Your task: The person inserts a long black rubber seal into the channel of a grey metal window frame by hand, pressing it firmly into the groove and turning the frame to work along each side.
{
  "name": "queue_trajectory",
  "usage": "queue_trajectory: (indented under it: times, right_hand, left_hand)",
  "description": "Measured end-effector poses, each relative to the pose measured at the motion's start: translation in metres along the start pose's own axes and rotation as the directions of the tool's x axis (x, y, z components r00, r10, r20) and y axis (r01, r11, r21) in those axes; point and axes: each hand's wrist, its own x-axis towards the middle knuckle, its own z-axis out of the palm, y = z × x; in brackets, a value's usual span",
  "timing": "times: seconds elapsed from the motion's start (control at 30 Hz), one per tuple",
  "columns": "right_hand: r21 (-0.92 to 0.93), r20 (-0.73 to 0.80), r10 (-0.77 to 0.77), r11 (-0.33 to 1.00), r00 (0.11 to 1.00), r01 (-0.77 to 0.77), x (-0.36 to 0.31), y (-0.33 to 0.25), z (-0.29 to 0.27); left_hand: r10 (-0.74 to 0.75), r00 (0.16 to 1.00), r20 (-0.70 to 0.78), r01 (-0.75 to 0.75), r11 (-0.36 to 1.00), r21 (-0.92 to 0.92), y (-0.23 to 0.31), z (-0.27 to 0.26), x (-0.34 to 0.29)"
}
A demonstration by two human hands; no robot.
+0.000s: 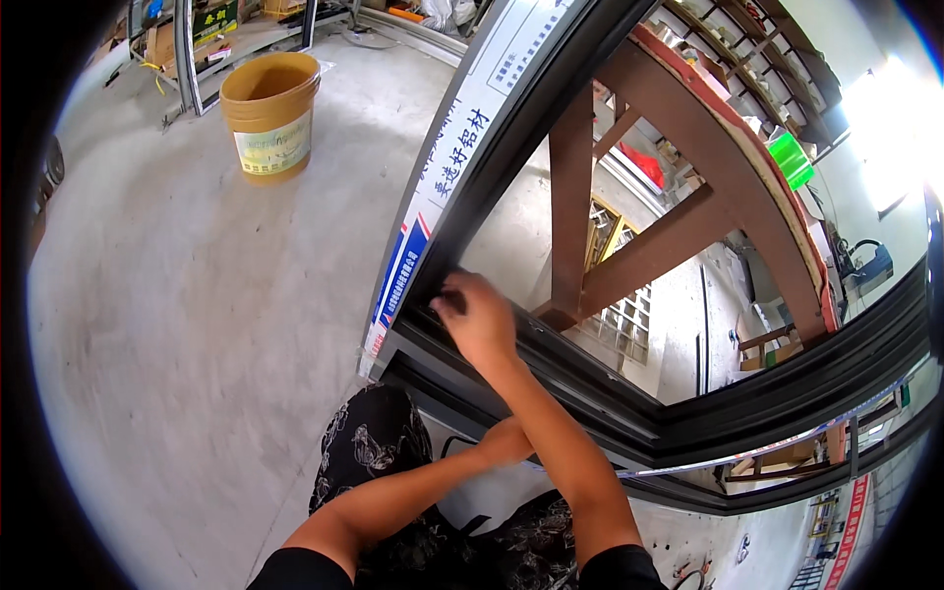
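Observation:
A large black window or door frame [629,418] stands before me, with white printed protective film [457,162] along its left outer side. At the inner lower-left corner of the frame is my right hand [480,317]. Its fingers are curled and pinched against the black profile, and whatever they hold is hidden. My left hand [506,442] reaches across beneath the right forearm at the frame's lower rail. That forearm and the frame conceal its fingers. A thin black loop [454,442] shows near the left wrist, above my patterned trousers.
A yellow-brown bucket [270,147] stands on the grey floor [187,324] to the left. Through the frame shows a brown-legged workbench [659,241], with a green container [790,160] at its edge. Shelves [752,49] line the back right wall. Metal racks [187,54] stand far left.

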Motion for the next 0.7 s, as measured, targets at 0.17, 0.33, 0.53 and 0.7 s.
queue_trajectory:
  times: [0.17,0.33,0.53,0.7]
  right_hand:
    - [0.104,-0.290,0.013,0.994,0.957,0.018,0.026,-0.005,-0.035]
    - [0.220,-0.376,-0.024,0.969,0.926,0.115,0.068,-0.003,-0.032]
    - [0.188,-0.542,-0.105,0.952,0.834,0.242,0.111,-0.036,-0.055]
    - [0.117,-0.507,-0.059,0.984,0.860,0.137,0.125,-0.037,-0.061]
  left_hand:
    - [-0.291,0.941,0.174,0.276,0.955,0.106,0.007,-0.004,0.005]
    - [-0.256,0.957,0.140,0.236,0.962,0.139,0.008,-0.004,0.004]
    - [-0.260,0.953,0.156,0.243,0.963,0.119,0.014,-0.004,-0.001]
    - [-0.299,0.936,0.185,0.281,0.952,0.120,0.002,-0.003,0.001]
